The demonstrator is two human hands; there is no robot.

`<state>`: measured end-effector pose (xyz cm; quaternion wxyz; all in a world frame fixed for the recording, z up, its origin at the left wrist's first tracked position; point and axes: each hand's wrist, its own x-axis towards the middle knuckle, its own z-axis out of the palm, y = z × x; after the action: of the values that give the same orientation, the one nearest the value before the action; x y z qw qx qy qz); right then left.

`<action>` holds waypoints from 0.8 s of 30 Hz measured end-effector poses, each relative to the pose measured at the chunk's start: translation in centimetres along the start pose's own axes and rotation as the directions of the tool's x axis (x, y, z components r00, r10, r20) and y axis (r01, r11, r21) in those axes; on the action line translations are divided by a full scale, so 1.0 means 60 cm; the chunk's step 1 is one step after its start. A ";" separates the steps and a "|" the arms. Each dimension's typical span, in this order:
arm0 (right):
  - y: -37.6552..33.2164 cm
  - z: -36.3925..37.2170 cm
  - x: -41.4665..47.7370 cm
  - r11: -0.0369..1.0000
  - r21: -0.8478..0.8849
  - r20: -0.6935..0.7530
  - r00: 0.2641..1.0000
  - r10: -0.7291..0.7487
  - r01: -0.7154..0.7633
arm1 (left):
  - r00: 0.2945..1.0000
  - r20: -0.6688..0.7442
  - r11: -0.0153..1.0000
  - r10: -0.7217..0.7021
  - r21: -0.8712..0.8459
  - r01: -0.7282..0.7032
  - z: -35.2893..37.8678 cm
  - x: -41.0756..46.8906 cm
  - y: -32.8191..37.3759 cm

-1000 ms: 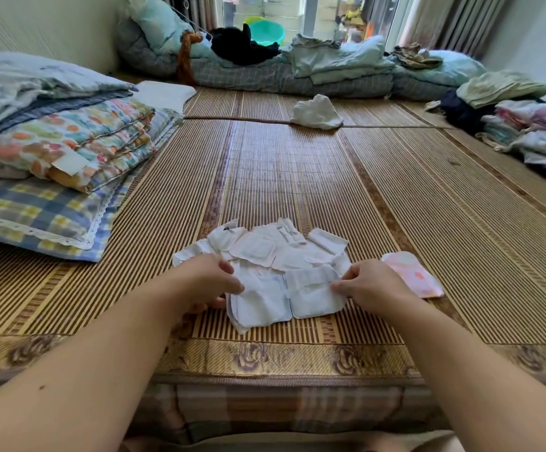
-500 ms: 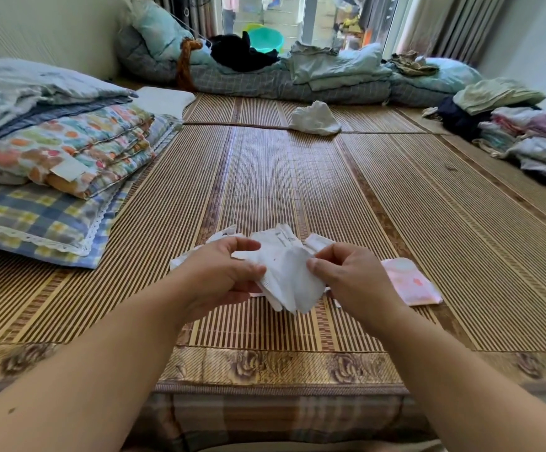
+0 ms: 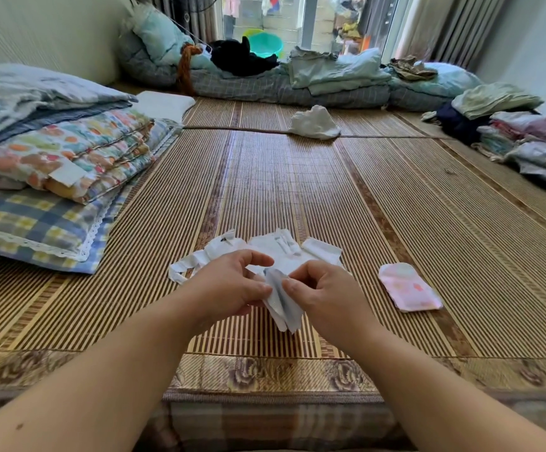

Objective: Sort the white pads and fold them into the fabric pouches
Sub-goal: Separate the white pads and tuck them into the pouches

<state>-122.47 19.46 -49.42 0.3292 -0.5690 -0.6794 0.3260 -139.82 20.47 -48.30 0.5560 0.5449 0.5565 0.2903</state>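
At the left edge of the frame a stack of folded quilts [image 3: 63, 158] sits on the woven mat [image 3: 297, 177]. Low centre, the left hand [image 3: 229, 288] and right hand [image 3: 324, 293] both pinch one white pad [image 3: 281, 305], lifted between them; the pile of white pads [image 3: 284, 251] lies just behind. Right of the hands lies a pink fabric pouch [image 3: 408, 288], apart from them

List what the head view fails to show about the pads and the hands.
- White pad held by left hand and right hand: upper part hidden by fingers.
- Pad pile: near side hidden behind both hands, count unclear.
- Pink pouch: contents not visible.
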 end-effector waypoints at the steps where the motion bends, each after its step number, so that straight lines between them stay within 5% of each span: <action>1: 0.001 0.003 0.000 1.000 0.001 0.002 1.000 0.002 -0.002 | 1.000 0.008 1.000 0.004 -0.004 -0.004 0.002 0.000 -0.001; 16: 0.043 -0.036 0.005 0.981 0.151 -0.061 0.990 0.131 -0.121 | 0.955 -0.133 0.910 -0.266 0.291 0.294 -0.025 0.000 -0.035; 21: 0.050 -0.039 0.008 0.972 0.192 -0.085 0.985 0.151 -0.132 | 0.977 -0.155 0.876 -0.148 0.439 0.202 -0.027 0.004 -0.053; 24: 0.053 -0.040 0.009 0.970 0.203 -0.086 0.985 0.151 -0.131 | 0.971 -0.229 0.699 0.073 0.706 0.114 -0.020 0.001 -0.056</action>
<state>-118.82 20.59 -50.63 0.3937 -0.5963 -0.5843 0.3847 -141.85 20.07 -51.18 0.2330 0.6723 0.6942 0.1091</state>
